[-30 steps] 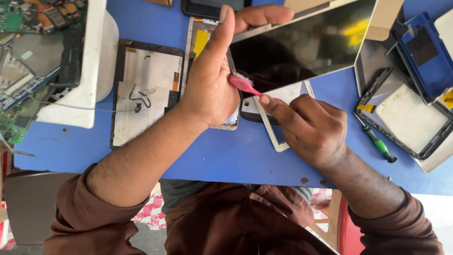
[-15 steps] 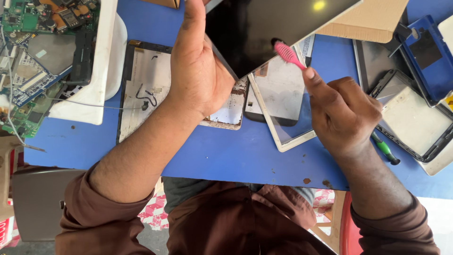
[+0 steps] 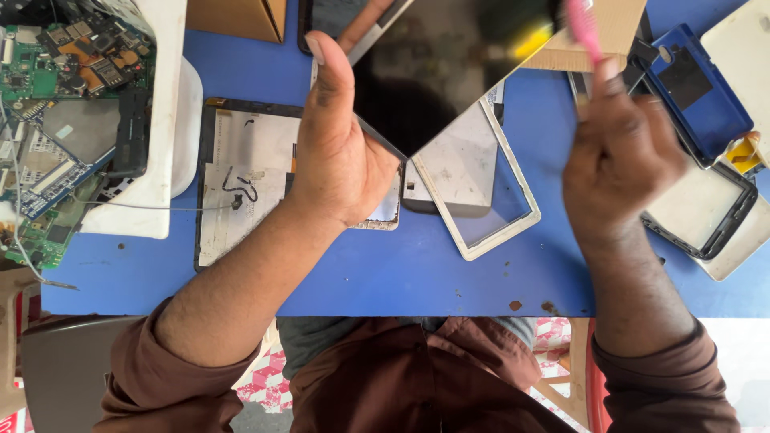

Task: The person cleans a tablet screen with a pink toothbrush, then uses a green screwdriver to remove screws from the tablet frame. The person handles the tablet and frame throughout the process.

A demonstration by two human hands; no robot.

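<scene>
1. The blue desk (image 3: 481,281) is carrying everything: opened tablets, loose frames and circuit boards are lying across it from its left edge to its right.
2. The dark glass screen panel (image 3: 433,72) is being held tilted above the far middle of the desk, one corner pointing down toward the person. It is looking thin, stiff and glossy, so likely light, slippery on its face and easy to crack; its edges and corners are seeming the safest places to take hold, with the face left alone.
3. The left hand (image 3: 341,160) is clamping that panel along its left edge, thumb pressing up the front and fingers wrapping behind.
4. The right hand (image 3: 618,152) is hovering over the desk's far right part, closing around a pink tool (image 3: 584,28). The hand is blurring, so how tightly it is pinching is hard to judge, and the tool may be a small brush or a pry pick.
5. An opened tablet back (image 3: 245,176) with a loose black wire is lying left of centre, just beside the left wrist.
6. A white frame (image 3: 501,232) is resting under the panel's lower corner, near the desk's middle.
7. A blue phone shell (image 3: 694,88) is sitting at the far right corner, with black and white casings just below it.
8. Green circuit boards (image 3: 48,96) are piling up at the left edge, beside a white tray (image 3: 164,120).
</scene>
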